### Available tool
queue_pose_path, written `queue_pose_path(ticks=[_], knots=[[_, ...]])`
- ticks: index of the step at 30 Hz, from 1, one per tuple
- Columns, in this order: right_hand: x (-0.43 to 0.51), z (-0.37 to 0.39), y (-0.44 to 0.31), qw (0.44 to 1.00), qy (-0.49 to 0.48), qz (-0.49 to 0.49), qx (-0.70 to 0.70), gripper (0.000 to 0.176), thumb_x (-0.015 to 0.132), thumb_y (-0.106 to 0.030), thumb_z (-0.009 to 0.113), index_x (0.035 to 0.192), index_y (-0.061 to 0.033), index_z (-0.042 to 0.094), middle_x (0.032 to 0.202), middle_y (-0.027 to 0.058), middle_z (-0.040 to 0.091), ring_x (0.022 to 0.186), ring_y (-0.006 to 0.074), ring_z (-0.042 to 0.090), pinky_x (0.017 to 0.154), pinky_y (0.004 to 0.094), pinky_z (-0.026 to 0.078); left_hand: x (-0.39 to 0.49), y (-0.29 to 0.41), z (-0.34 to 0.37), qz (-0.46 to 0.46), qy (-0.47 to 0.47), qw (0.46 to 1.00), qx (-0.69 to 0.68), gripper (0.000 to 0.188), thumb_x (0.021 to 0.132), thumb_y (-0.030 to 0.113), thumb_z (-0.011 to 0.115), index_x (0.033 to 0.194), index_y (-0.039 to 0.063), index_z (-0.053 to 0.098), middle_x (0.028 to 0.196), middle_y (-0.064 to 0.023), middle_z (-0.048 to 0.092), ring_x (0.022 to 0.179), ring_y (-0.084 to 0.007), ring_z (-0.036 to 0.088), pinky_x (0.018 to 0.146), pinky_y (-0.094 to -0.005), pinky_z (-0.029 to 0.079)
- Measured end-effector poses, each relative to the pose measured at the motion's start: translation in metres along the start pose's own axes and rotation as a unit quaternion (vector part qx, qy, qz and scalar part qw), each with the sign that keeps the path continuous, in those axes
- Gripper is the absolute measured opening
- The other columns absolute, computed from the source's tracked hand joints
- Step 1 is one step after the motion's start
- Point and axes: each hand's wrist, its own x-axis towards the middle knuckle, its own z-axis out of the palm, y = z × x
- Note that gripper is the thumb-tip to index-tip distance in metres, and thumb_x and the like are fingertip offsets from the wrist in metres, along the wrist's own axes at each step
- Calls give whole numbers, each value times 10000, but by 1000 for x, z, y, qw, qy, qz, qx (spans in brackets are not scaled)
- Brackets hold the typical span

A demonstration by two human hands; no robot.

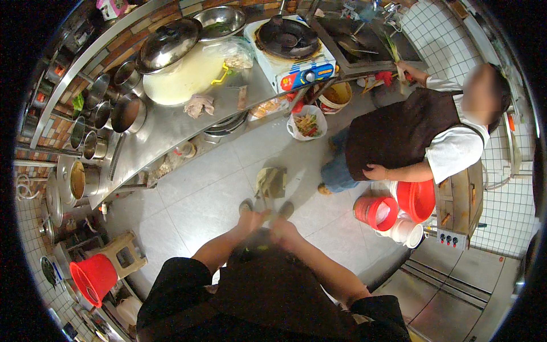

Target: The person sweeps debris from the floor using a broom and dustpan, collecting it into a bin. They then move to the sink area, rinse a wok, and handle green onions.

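My left hand and my right hand are close together in front of my dark apron, both blurred. Thin pale strips run from between them to a squarish, yellowish-grey object, possibly a bag. The fingers look closed around the strips, but blur hides the exact grip. Beneath my hands are the tips of my shoes on the grey tiled floor.
Ahead stands a steel counter with pots and a portable gas stove. A person at the right holds green stalks by the sink. Red buckets stand behind them. A plastic stool is at the left.
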Motion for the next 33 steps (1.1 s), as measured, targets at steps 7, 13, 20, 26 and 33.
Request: queue_pose_path(ticks=[7, 13, 20, 26, 33], knots=[[-10, -19, 4, 973, -2, -3, -233, 113, 917, -179, 528, 975, -106, 464, 709, 65, 539, 530, 195, 530, 404, 305, 398, 19, 4, -2, 30, 73, 997, -18, 528, 804, 235, 607, 1322, 302, 532, 671, -125, 640, 593, -352, 635, 526, -444, 503], [-23, -32, -3, 985, -29, -38, -164, 117, 913, -177, 517, 981, -105, 456, 712, 67, 532, 540, 190, 535, 385, 293, 388, 29, 28, -32, 60, 73, 995, -14, 508, 765, 240, 621, 1271, 234, 575, 688, -156, 647, 629, -374, 642, 569, -478, 504], [-27, -73, 1, 994, -102, -27, 33, 105, 918, -185, 519, 932, -91, 473, 692, 68, 531, 534, 185, 535, 382, 290, 383, 48, 46, -33, 85, -10, 994, 68, 553, 740, 219, 645, 1284, 274, 560, 652, -137, 645, 613, -336, 651, 555, -458, 505], [-35, -63, 38, 989, -6, -78, 126, 111, 944, -198, 519, 1002, -113, 478, 693, 59, 533, 523, 180, 534, 384, 298, 380, 52, 34, -12, 139, -71, 986, 53, 508, 804, 309, 640, 1300, 300, 533, 622, -107, 626, 563, -303, 635, 515, -442, 494], [-87, 9, 85, 960, 63, -115, 246, 142, 957, -180, 495, 1072, -141, 420, 671, 57, 481, 484, 174, 465, 385, 272, 329, 42, 22, 1, 346, -113, 931, 7, 520, 823, 299, 599, 1334, 276, 502, 654, -106, 643, 586, -328, 642, 534, -451, 510]])
